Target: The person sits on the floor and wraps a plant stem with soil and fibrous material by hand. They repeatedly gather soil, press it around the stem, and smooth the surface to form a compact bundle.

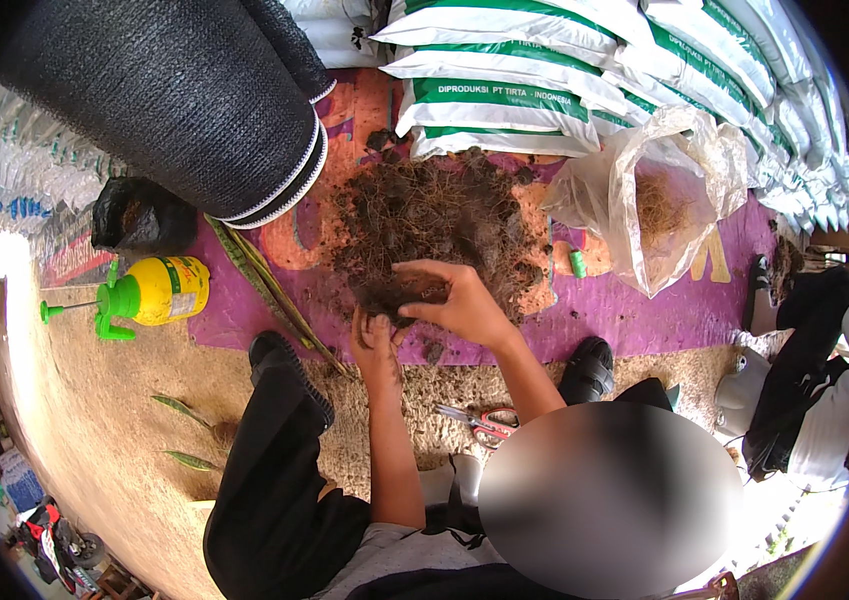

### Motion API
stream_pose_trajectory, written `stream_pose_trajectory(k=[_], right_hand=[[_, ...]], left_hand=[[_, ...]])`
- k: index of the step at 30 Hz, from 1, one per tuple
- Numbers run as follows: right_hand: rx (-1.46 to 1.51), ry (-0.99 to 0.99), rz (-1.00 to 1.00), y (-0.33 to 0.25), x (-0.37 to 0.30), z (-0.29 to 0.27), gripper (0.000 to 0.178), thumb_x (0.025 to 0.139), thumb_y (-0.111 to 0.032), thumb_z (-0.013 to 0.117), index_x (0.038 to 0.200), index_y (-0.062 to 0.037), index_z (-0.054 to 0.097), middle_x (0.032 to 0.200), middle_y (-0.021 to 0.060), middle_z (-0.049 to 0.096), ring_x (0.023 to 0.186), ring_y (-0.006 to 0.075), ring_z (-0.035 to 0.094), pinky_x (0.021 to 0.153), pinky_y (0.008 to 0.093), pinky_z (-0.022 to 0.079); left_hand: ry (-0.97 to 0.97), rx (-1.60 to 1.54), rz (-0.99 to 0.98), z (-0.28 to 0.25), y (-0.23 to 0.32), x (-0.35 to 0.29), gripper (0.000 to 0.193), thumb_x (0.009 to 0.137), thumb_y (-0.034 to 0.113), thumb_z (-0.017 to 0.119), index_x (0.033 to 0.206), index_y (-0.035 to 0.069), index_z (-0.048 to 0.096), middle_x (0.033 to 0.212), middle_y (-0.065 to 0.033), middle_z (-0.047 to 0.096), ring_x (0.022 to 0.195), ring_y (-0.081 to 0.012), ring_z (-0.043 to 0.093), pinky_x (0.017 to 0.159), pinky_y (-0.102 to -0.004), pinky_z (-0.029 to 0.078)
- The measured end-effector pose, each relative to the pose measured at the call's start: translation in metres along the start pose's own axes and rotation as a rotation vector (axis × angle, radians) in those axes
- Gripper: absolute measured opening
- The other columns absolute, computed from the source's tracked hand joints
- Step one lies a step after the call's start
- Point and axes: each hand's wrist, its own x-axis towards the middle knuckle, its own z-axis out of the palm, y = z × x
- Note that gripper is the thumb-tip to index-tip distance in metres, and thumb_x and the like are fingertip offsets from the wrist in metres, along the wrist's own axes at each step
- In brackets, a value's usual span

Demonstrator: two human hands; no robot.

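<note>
Plastic bag (pixel 604 195) beside root-tangled soil (pixel 424 215)

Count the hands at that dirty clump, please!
2. The left hand is at the near edge of the dark clump; the right hand curls around its right side. Some fingers are partly hidden.

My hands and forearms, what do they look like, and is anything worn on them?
Your left hand and right hand are ungloved; I can't make out any rings. The left looks smudged. Both forearms are bare where visible, with no sleeve, watch or bracelet.
</note>
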Motion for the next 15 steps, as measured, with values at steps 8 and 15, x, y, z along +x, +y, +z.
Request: stream_pose_trajectory(k=[8,15], right_hand=[[-0.140,0.042,-0.080,-0.034,-0.002,0.018,0.052,0.067,0.000,0.076,0.116,0.0024,0.061,0.106,0.0172,0.068,0.099,0.0226,0.066,0.087,0.0336,0.051],[-0.295,0.210,-0.261,-0.084,-0.031,0.042,0.047,0.067,0.002,0.075,0.112,0.0028,0.062,0.099,0.0173,0.069,0.091,0.0237,0.068,0.080,0.0325,0.053]], left_hand=[[-0.012,-0.176,-0.103,-0.003,0.025,-0.001,0.037,0.092,0.021,0.062,0.122,0.002,0.051,0.108,-0.0087,0.060,0.092,-0.0159,0.062,0.073,-0.0346,0.057],[-0.170,-0.154,0.007,0.003,0.062,-0.023,0.038,0.091,0.027,0.061,0.118,0.001,0.055,0.110,-0.0093,0.062,0.091,-0.0197,0.064,0.075,-0.0324,0.057]])
